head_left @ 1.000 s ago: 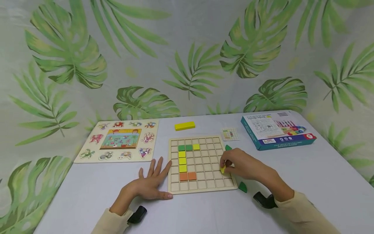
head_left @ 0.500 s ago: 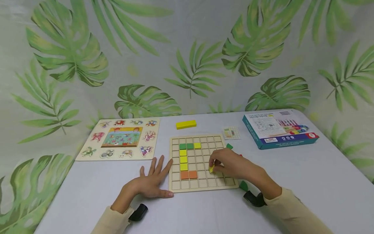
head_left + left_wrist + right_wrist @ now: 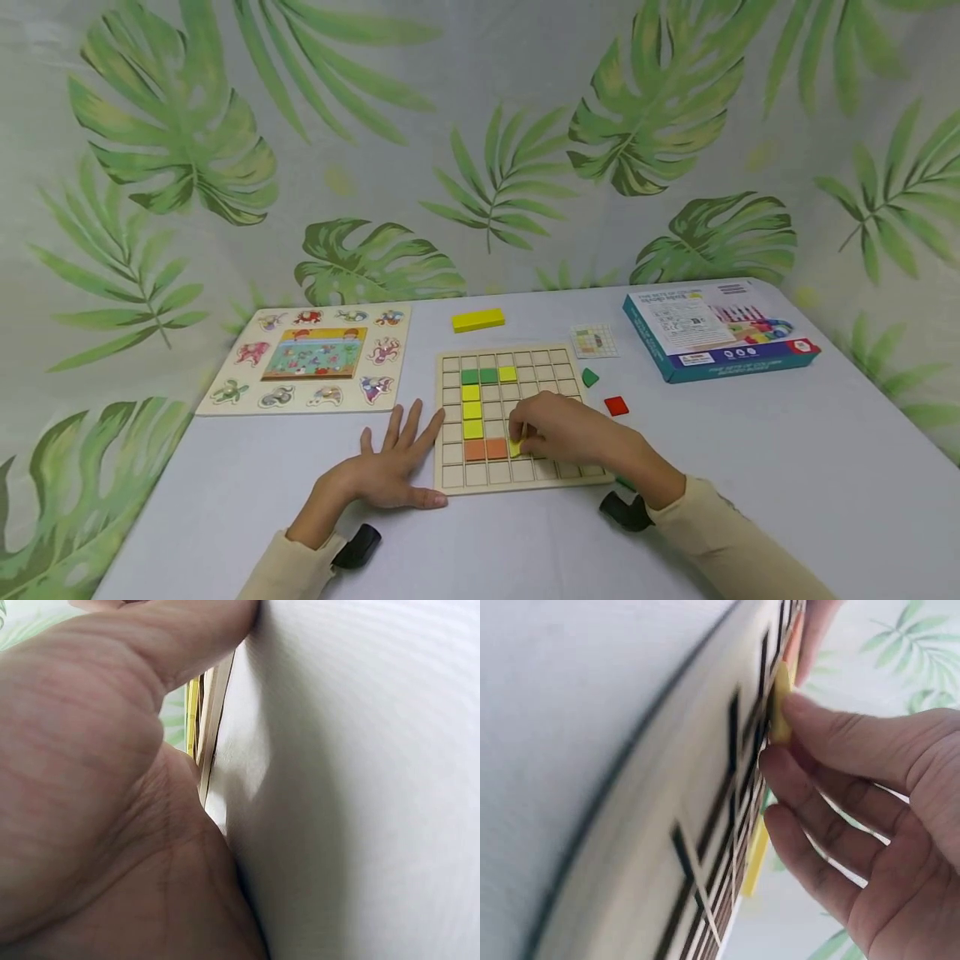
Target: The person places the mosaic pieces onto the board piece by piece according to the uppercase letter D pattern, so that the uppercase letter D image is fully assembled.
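A wooden grid board point(image 3: 531, 472) lies on the table with green, yellow and orange square tiles in some of its cells. My right hand point(image 3: 562, 427) pinches a yellow tile point(image 3: 515, 448) between thumb and fingers, at the cell just right of the two orange tiles point(image 3: 486, 449). In the right wrist view the yellow tile point(image 3: 781, 701) stands tilted at the board's surface, thumb on one side. My left hand point(image 3: 386, 473) rests flat on the table with fingers spread, thumb and index finger at the board's left edge. The left wrist view shows its palm point(image 3: 82, 765) and the board's side point(image 3: 215, 712).
A fish-themed peg puzzle point(image 3: 217, 398) lies back left. Behind the board are a yellow block point(image 3: 477, 320) and a small pattern card point(image 3: 594, 341). A boxed set point(image 3: 720, 329) sits back right. A green piece point(image 3: 590, 377) and a red tile point(image 3: 617, 406) lie right of the board.
My right hand has moved left across the board with the yellow tile, from the right edge to beside the orange tiles. The red tile has come into view. My left hand stays put.
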{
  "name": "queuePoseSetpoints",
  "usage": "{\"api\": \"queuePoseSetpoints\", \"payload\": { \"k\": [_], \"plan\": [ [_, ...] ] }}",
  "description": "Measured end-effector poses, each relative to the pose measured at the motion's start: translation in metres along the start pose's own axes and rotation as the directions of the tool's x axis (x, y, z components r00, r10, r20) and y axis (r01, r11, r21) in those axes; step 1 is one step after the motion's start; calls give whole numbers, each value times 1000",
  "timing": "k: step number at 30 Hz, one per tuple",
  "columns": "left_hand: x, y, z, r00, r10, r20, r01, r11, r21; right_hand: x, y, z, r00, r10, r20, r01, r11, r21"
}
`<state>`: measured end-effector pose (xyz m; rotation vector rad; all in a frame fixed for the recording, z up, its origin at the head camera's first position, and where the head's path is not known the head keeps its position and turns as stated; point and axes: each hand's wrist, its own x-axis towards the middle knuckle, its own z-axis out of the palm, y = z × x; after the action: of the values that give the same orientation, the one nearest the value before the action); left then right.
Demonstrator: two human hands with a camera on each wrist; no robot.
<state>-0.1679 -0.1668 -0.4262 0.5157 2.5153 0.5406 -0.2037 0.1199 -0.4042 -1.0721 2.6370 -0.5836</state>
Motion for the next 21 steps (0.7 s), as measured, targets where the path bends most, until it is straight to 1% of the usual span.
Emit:
{"api": "queuePoseSetpoints", "payload": {
  "k": [5, 10, 16, 21],
  "plan": [
    [-2, 2, -1, 1000, 4, -4, -4, 1000, 0, 1, -5, 3, 1000, 22, -18, -23, 997, -70],
    [-2, 3, 0, 1000, 4, -3, -4, 1000, -8, -4, -10, 2, 999, 33, -12, -34, 991, -131],
    [-2, 3, 0, 1000, 5, 3, -5, 1000, -12, -18, -16, -1, 1000, -18, 21, 22, 983, -181],
    [0, -3, 1, 999, 32, 7, -31, 999, -35, -28, -17, 0, 998, -55, 18, 58, 971, -232]
  ]
}}
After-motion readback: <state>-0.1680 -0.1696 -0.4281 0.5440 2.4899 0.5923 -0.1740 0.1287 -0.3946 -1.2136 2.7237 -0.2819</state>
